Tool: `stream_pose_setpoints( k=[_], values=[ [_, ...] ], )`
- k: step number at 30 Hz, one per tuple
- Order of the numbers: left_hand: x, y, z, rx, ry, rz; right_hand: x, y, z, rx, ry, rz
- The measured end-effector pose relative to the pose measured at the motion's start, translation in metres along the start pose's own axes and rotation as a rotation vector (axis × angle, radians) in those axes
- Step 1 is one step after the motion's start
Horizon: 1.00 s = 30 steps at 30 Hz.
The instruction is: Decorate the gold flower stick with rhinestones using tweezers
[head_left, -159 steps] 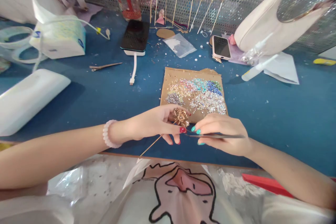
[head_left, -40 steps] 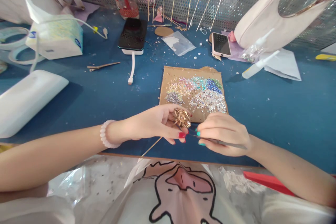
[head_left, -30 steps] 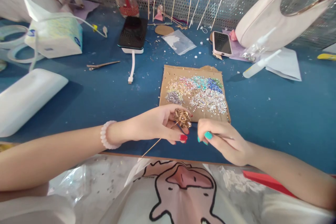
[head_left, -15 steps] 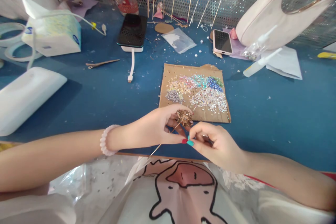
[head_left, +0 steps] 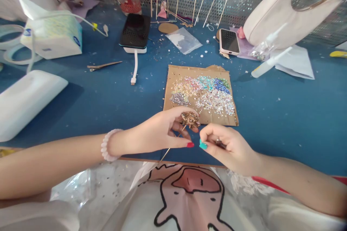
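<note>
My left hand [head_left: 159,130] holds a gold flower-shaped ornament [head_left: 190,120] on a thin stick, its fingers around the ornament and its red-nailed thumb stretched out below. The stick [head_left: 165,154] slants down toward the table's front edge. Just to the right, my right hand [head_left: 227,148] has thumb and forefinger pinched together, with green nails; whatever they hold, if anything, is too small to make out. The two hands are a little apart. Beyond them lies a piece of cardboard [head_left: 173,74] covered with small sequins [head_left: 214,101] in white, blue, pink, yellow and grey heaps.
Behind the cardboard are a small plastic bag [head_left: 184,40], a black phone [head_left: 135,30] and a white-rimmed phone [head_left: 229,41]. At left stand a tissue pack [head_left: 54,38] and a white case [head_left: 31,103]. A glue tube [head_left: 269,63] and a pale handbag [head_left: 267,18] are at right.
My right hand has moved slightly right, so its fingertips are now apart from my left thumb. The gold ornament has tilted a little in my left hand.
</note>
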<state>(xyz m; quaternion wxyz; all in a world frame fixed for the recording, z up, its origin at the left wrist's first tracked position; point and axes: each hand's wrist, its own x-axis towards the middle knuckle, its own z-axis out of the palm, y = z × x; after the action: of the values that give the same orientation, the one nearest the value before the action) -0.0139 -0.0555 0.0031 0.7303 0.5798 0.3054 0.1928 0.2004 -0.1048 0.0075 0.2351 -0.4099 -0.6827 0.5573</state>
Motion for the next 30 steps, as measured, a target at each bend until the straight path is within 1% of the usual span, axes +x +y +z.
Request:
stream_pose_setpoints(
  k=[6, 12, 15, 20, 22, 26, 30],
  values=[
    [0.000, 0.005, -0.002, 0.023, 0.005, -0.040, 0.002, 0.001, -0.007, -0.085, 0.087, 0.017],
    [0.000, 0.005, -0.003, 0.027, -0.001, -0.056, 0.002, -0.002, -0.008, -0.130, 0.091, 0.041],
    [0.000, 0.005, -0.003, -0.001, -0.007, -0.037, 0.002, -0.002, -0.008, -0.130, 0.107, 0.047],
    [-0.001, 0.003, -0.004, -0.016, -0.015, -0.026, 0.004, -0.001, -0.008, -0.074, 0.083, 0.000],
    [-0.001, 0.003, -0.004, -0.029, -0.015, -0.014, 0.005, 0.000, -0.008, -0.066, 0.096, -0.028],
    [0.000, 0.006, -0.004, -0.073, -0.018, -0.019, 0.005, 0.000, -0.008, -0.136, 0.147, -0.055],
    [0.002, 0.013, -0.005, -0.077, 0.030, -0.029, 0.004, 0.004, -0.012, -0.251, 0.118, -0.088]
  ],
)
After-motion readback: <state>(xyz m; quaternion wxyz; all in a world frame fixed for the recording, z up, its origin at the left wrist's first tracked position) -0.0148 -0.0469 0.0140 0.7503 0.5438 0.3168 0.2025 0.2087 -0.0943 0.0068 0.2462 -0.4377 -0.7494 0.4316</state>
